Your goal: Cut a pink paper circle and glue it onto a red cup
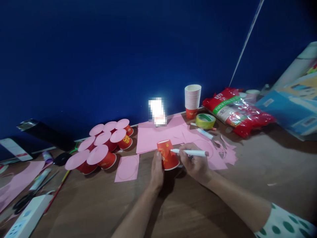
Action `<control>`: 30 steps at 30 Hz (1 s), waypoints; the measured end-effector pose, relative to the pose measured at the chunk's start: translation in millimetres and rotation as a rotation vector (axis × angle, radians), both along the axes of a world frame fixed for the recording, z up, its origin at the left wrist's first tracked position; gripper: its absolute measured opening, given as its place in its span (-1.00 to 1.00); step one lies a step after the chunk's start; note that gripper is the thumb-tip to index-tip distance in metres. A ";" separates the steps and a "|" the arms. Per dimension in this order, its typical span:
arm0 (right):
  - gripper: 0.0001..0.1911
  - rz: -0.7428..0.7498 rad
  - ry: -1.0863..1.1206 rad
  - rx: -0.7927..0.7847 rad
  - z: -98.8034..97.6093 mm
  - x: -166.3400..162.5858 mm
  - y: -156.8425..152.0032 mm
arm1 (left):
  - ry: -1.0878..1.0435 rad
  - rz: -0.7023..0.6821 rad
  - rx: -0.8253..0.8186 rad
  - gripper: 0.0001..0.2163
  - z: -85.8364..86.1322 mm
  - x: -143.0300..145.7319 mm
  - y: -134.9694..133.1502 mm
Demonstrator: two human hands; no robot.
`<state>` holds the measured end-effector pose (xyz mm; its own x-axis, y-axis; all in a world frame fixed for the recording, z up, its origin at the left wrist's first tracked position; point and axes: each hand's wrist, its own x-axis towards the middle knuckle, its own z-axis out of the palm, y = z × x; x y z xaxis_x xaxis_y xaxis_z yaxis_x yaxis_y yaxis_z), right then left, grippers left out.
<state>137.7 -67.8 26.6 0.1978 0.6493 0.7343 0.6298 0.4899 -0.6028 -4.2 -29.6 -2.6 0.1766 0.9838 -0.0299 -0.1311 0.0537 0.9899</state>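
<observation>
A red paper cup stands upside down on the brown table at the edge of a pink paper sheet. My left hand presses against the cup's left side, fingers closed on it. My right hand grips a white marker pen lying level, its tip touching the cup's right side. A small pink paper piece with a drawn circle lies to the left.
Several upturned red cups capped with pink discs cluster at the left. A stack of cups, a yellow-green tape roll, a red cup packet and pink offcuts sit behind and right. Scissors and a power strip lie at the lower left.
</observation>
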 end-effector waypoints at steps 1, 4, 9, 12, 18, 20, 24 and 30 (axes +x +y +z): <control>-0.94 0.003 0.002 -0.001 -0.2 0.3 0.1 | 0.021 0.000 0.021 -0.54 0.3 -0.3 -0.2; -0.95 0.014 0.004 0.007 -0.6 1.0 0.2 | 0.069 0.005 0.063 -0.55 2.1 -1.3 -0.8; -0.94 0.002 0.004 0.008 1.2 0.7 -0.2 | 0.064 -0.018 0.074 -0.57 3.2 -1.5 -1.3; -0.94 0.005 0.006 0.005 2.5 0.2 -0.5 | 0.070 -0.015 0.077 -0.58 3.0 -1.4 -1.2; -0.95 0.019 0.007 -0.008 2.3 0.2 -0.8 | 0.064 -0.008 0.086 -0.59 2.1 -1.8 -1.1; -0.95 0.021 0.000 -0.008 1.9 0.3 -0.7 | 0.050 -0.002 0.077 -0.59 0.9 -1.5 -1.3; -0.95 0.018 -0.018 -0.008 1.6 0.4 -0.6 | 0.018 -0.011 0.050 -0.56 0.1 -0.5 -1.3; -0.94 0.017 -0.027 0.001 1.2 0.5 -0.3 | 0.068 -0.015 0.063 -0.53 4.4 -1.4 -0.8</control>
<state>138.1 -68.1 27.8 0.1672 0.6513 0.7402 0.6376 0.5012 -0.5850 -5.6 -30.4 1.8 0.1910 0.9814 0.0197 -0.0635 -0.0077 0.9979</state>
